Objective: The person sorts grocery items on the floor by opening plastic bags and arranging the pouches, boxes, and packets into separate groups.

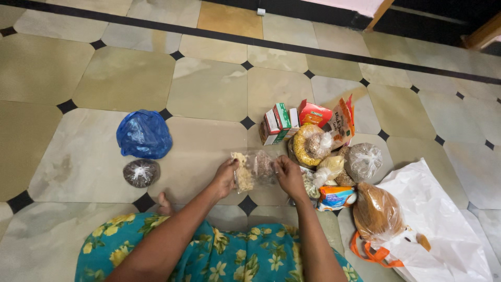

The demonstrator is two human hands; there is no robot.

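1. Clear plastic packet (254, 169): held low over the tiled floor (209, 89), directly in front of the person's knees, between both hands. It holds pale, crumbly pieces at its left end and a darker, brownish fill at its right; what the contents are cannot be told.
2. Left hand (225, 176): forearm reaching forward from the lap, fingers pinched closed on the packet's left edge.
3. Right hand (289, 175): forearm reaching forward in parallel, fingers closed on the packet's right edge, knuckles up.
4. Blue plastic bag (144, 134): knotted shut, on the floor well to the left of the hands; contents hidden.
5. Small clear bag (141, 173): just in front of the blue bag, tied, filled with dark grains or seeds.
6. Cartons (279, 123): a group of small red, green and white boxes standing together beyond the packet.
7. Orange carton (314, 113): beside that group, to the right.
8. Flat printed pouch (342, 124): upright, leaning at the right end of the row.
9. Ring-shaped bag (309, 144): clear, filled with yellow pieces.
10. Knotted clear bag (364, 161): greyish contents, right of the pile.
11. Printed wrapper (335, 198): orange and blue, lying just right of the right hand.
12. Brown-filled bag (377, 213): clear, bulging, resting on a white plastic carrier bag (443, 224) with orange handles (373, 254).
13. Floral garment (219, 250): teal with yellow flowers, covering the lap; 1 bare foot (165, 203) shows at its left edge.
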